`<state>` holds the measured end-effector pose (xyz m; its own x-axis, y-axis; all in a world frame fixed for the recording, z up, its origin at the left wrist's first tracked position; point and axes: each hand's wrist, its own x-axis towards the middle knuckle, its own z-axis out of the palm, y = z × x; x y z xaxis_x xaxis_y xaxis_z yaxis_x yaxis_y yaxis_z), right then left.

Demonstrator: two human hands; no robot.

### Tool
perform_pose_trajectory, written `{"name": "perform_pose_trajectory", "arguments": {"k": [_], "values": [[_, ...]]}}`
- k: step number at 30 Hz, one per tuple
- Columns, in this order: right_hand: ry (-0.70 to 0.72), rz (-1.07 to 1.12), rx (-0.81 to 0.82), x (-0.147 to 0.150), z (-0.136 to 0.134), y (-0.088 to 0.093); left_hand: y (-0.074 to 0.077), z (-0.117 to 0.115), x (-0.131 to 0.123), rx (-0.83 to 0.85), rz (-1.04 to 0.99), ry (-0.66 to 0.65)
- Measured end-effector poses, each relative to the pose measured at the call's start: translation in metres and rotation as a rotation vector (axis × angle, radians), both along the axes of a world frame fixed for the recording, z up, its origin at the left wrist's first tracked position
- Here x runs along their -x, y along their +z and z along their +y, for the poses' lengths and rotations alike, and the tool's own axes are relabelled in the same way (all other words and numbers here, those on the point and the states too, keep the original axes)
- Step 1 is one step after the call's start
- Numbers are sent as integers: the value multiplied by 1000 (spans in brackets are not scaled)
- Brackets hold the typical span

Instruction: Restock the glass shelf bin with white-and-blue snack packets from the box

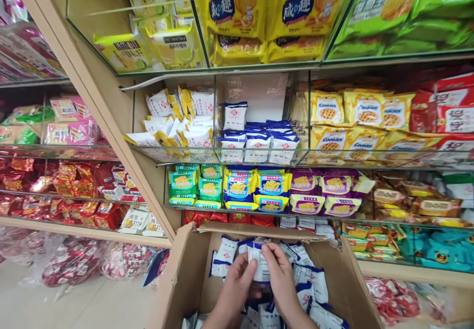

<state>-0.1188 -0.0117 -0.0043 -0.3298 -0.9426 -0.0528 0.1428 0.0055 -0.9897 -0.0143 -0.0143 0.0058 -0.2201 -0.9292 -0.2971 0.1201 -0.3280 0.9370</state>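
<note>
Below the shelves, low in the head view, a box (185,269) is standing open, its flaps raised, partly filled with small blue-and-white packets (226,251).

Item in hand: one packet (259,260), white with a printed panel, being held upright over the middle of the box. Left hand (237,282) is curling its fingers round the packet's lower left edge; right hand (279,274) is pinching the upper right edge between thumb and forefinger. Both hands are closing on the same packet, neither spread flat.

Handling, as judged: the packet is looking light, soft and crinkly, a film wrapper round something likely brittle. The film may be slipping under a loose pinch; the sealed end seams are offering the firmest hold, and squeezing the middle is risking a crushed filling.

Shelf stock: matching blue-and-white packets (257,143) are sitting in a glass bay straight above the box, with an empty gap behind them. Yellow-and-white packets (177,121) are lying in the bay to the left, cookie bags (328,109) to the right.

Not made out: the lower part of the box and both wrists are being cut off by the frame edge. The packet's lower end is hiding behind the fingers, and print on it is too small to read. How deep the packets are lying cannot be told.
</note>
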Motion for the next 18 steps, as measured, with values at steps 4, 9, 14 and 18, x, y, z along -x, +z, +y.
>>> {"name": "perform_pose_trajectory", "arguments": {"k": [4, 9, 14, 18], "values": [[-28, -99, 6, 5, 0, 0, 2, 2, -5, -96, 117, 50], [93, -250, 77, 8, 4, 10, 41, 5, -10, -406, 384, -47], [129, -247, 71, 6, 7, 19, 53, 6, -9, -125, 280, 166], [46, -92, -24, 2, 5, 18, 40, 8, -3, 163, 109, 198]]}}
